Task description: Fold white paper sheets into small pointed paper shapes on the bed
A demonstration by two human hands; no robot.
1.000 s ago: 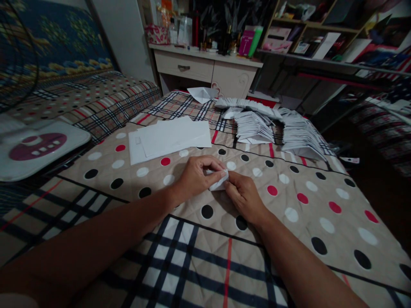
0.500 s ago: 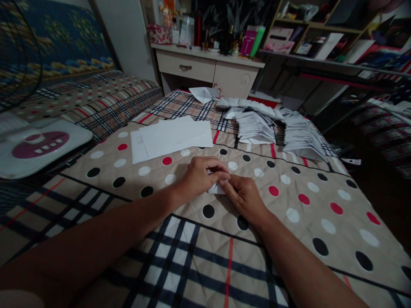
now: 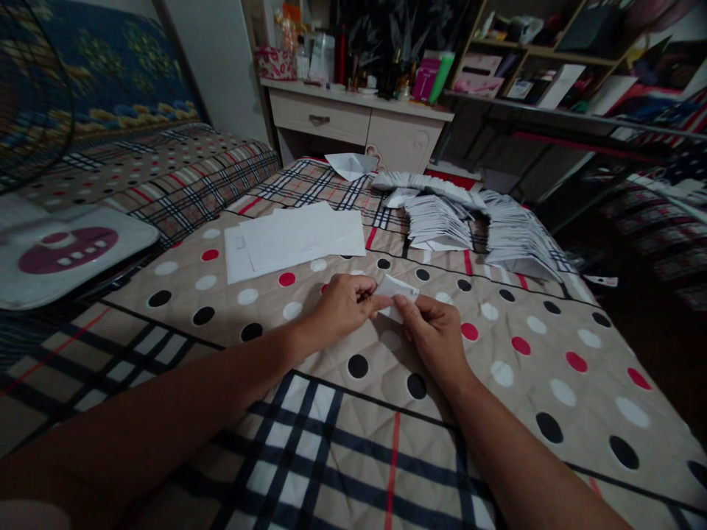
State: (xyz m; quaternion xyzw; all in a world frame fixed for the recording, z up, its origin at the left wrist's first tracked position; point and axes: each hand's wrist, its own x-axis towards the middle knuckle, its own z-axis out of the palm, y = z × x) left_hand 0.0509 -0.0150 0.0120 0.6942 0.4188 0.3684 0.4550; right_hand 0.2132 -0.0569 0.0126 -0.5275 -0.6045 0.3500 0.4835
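Note:
A small folded piece of white paper is held between both hands, just above the dotted bedspread. My left hand pinches its left side, thumb and fingers together. On the right side, my right hand grips it with the thumb laid on top and the fingers curled beneath. Beyond my left hand lies a loose pile of flat white paper sheets. Farther back to the right stand rows of folded paper pieces, packed tightly together, and a second row beside them.
A patterned bedspread covers the bed under my arms. One folded paper rests near the far edge. To the left is a white lid-like panel with a purple oval. A white dresser and shelves stand behind.
The folded paper has been raised and turned, so more of its face shows. My right hand has shifted slightly right, and the two hands are a little farther apart.

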